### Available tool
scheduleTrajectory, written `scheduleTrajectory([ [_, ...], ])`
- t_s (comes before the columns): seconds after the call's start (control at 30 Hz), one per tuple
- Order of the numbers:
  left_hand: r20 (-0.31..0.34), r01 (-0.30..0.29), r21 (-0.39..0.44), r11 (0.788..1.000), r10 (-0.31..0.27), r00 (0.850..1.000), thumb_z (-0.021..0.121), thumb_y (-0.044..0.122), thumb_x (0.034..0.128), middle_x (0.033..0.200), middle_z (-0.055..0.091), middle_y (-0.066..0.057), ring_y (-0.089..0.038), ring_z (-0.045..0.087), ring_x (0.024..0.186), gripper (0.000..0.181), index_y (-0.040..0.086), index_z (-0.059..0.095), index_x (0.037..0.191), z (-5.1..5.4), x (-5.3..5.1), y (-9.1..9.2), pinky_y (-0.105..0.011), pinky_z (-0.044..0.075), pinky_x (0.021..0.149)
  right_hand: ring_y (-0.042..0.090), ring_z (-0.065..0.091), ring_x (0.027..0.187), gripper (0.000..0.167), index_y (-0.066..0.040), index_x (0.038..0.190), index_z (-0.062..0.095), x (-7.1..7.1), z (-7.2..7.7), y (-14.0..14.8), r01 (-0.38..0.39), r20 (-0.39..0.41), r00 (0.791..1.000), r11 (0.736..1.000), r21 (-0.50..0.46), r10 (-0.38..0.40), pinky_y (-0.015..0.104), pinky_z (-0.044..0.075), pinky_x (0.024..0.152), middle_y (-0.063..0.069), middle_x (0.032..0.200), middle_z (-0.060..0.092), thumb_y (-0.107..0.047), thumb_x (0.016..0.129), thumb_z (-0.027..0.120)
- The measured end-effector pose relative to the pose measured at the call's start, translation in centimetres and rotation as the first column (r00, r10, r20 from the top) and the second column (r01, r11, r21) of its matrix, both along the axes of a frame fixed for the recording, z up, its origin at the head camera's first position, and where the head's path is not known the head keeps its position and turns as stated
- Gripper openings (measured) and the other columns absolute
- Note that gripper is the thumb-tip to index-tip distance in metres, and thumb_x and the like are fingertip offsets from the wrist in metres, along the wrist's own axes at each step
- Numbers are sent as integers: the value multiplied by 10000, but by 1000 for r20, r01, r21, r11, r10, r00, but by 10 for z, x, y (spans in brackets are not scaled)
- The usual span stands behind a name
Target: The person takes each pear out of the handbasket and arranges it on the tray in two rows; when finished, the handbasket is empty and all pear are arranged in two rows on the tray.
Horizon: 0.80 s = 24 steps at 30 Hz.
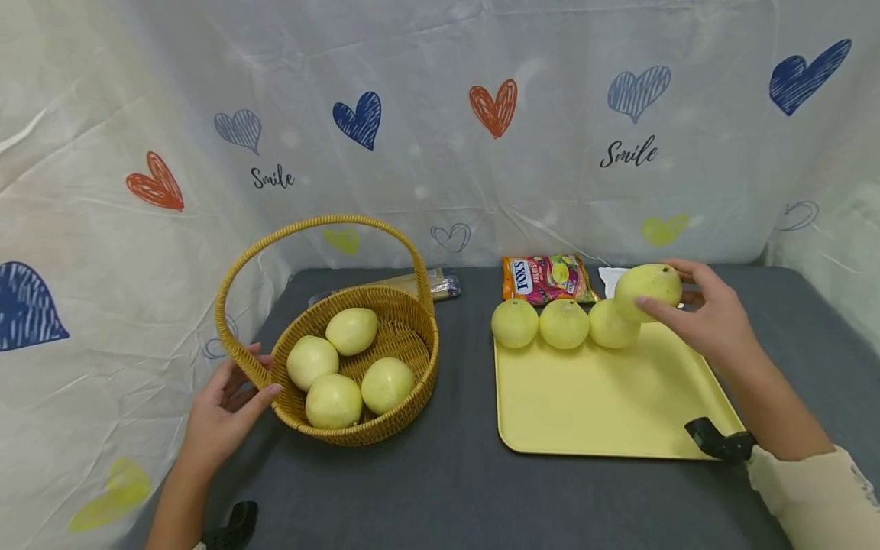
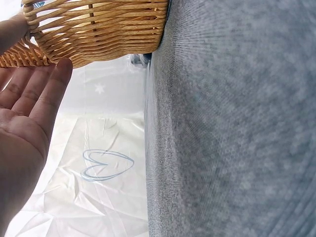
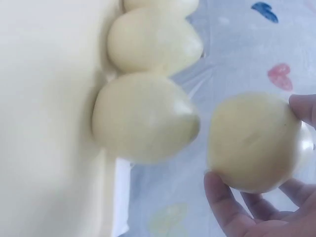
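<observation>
My right hand [image 1: 711, 317] grips a pale yellow-green fruit [image 1: 648, 292] above the back right of a yellow tray [image 1: 605, 405]. In the right wrist view, thumb and fingers hold that fruit [image 3: 256, 143] apart from the nearest fruit [image 3: 145, 118] in the row. Three similar fruits [image 1: 564, 324] stand in a row along the tray's back edge. My left hand [image 1: 223, 412] holds the left rim of a wicker basket [image 1: 357, 438] at the foot of its handle. Several such fruits [image 1: 333, 401] lie in the basket. The left wrist view shows extended fingers against the basket's woven side [image 2: 103, 39].
Behind the row of fruits lies a colourful FOX'S packet [image 1: 548, 279], with a white item [image 1: 609, 279] to its right. A clear-wrapped bundle [image 1: 443, 284] lies behind the basket. A white curtain [image 1: 412, 176] printed with hearts hangs behind the grey table [image 1: 426, 489].
</observation>
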<state>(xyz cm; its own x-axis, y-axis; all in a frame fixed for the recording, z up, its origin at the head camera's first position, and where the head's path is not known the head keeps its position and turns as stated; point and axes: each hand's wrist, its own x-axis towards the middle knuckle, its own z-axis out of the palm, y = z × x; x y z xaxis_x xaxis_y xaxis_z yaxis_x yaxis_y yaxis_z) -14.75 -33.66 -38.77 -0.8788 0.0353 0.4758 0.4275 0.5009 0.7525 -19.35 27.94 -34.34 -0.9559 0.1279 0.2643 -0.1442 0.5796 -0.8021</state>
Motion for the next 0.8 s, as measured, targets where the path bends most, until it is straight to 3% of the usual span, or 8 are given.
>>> scheduleTrajectory([
  [0.23, 5, -2, 7, 1000, 2, 1000, 708, -155, 855, 1251, 624, -156, -115, 619, 1135, 663, 32, 487, 1452, 0, 1, 0, -163, 521, 876, -7, 466, 961, 818, -68, 1560, 323, -8, -10, 21, 32, 83, 996, 999, -21, -30, 98, 457, 642, 267, 1483, 355, -398, 929, 725],
  [0.4, 5, -3, 8, 1000, 3, 1000, 709, -147, 859, 1255, 627, -136, -106, 617, 1134, 661, 43, 489, 1453, 0, 0, 0, -160, 517, 880, -19, 465, 929, 836, -26, 1549, 310, -13, -18, 33, 41, 118, 992, 999, 2, -41, 100, 456, 634, 273, 1464, 355, -409, 929, 720],
  [0.47, 1, 2, 7, 1000, -2, 1000, 707, -151, 858, 1256, 626, -135, -106, 615, 1138, 663, 36, 485, 1454, 0, 0, 0, -158, 515, 883, 48, 488, 954, 830, -6, 1533, 314, -14, -21, 37, 36, 133, 990, 999, 29, -40, 120, 470, 622, 268, 1444, 363, -414, 932, 716],
  [0.67, 5, 2, 13, 1000, -2, 1000, 708, -152, 856, 1254, 626, -145, -110, 617, 1139, 660, 31, 488, 1451, 0, 0, 0, -158, 516, 881, 439, 490, 1128, 850, 49, 1507, 290, -17, -31, 46, 2, 200, 980, 997, 81, -19, 255, 519, 648, 340, 1406, 348, -429, 938, 703],
  [0.8, -3, 5, 12, 1000, -5, 1000, 709, -160, 851, 1251, 626, -153, -114, 620, 1136, 663, 28, 491, 1448, 0, 0, 1, -158, 518, 877, 517, 438, 1173, 868, 65, 1501, 279, -19, -38, 47, 0, 236, 972, 994, 108, -26, 452, 524, 743, 368, 1405, 332, -441, 936, 701],
])
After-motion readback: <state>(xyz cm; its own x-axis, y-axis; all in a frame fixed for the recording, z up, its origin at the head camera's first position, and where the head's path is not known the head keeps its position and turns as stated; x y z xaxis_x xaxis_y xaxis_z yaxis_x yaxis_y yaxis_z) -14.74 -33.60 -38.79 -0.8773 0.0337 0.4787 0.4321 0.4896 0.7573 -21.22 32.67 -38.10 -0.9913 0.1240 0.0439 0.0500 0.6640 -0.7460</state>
